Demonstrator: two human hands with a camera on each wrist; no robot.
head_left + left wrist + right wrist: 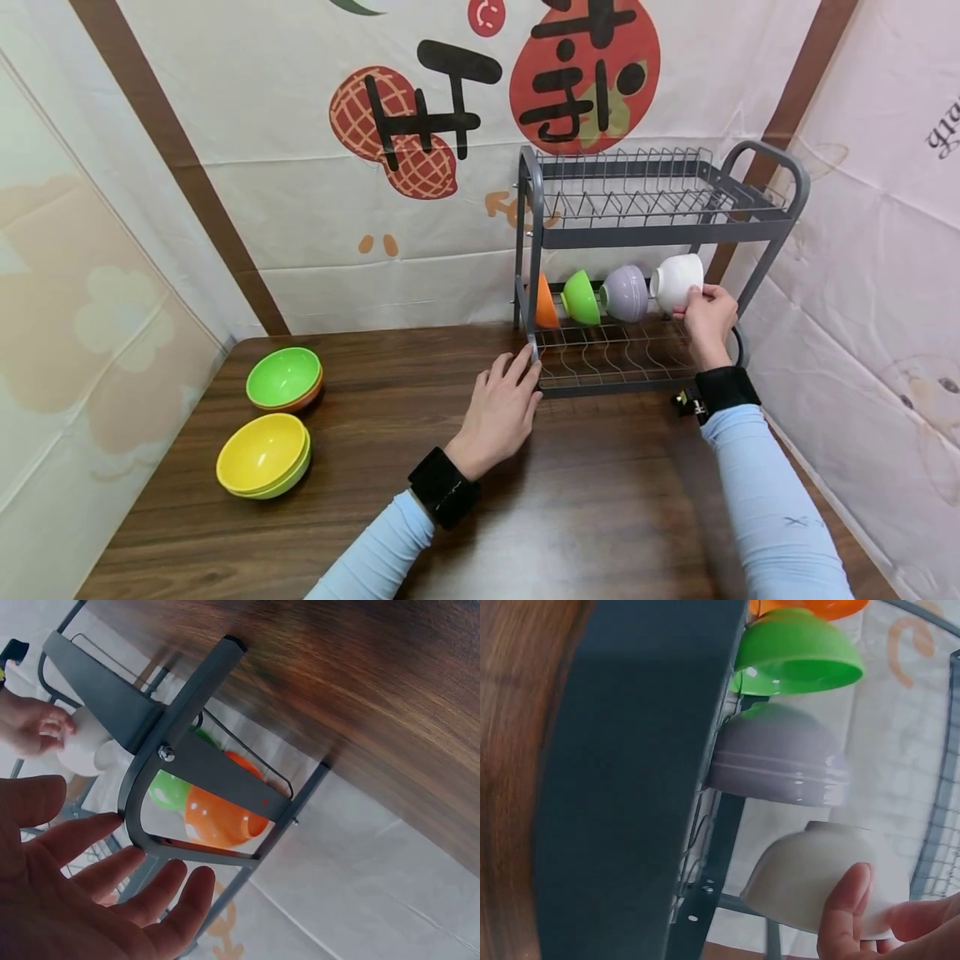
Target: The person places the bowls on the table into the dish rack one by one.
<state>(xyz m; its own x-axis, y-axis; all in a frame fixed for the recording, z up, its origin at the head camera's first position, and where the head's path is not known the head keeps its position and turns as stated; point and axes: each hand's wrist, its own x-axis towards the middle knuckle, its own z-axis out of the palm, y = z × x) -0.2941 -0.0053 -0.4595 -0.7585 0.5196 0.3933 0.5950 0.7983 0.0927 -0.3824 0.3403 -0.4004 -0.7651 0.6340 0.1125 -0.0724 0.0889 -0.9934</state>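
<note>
My right hand [709, 318] pinches the rim of a white bowl [677, 282], tipped on its side at the right end of the dish rack's lower tier. To its left, a lilac bowl [626, 293], a green bowl [581, 298] and an orange bowl [545, 303] stand on edge in a row. In the right wrist view, thumb and fingers hold the white bowl [821, 877] beside the lilac bowl [780, 757]. My left hand [498, 410] has its fingers spread, fingertips right at the left front post of the dish rack [667, 237].
At the table's left, a green bowl [283, 377] sits on an orange one, and nearer, a yellow bowl [262, 452] sits in a light green one. The rack's upper wire tier [630, 204] overhangs the lower row. Printed fabric [390, 283] hangs behind the brown wooden table [390, 375].
</note>
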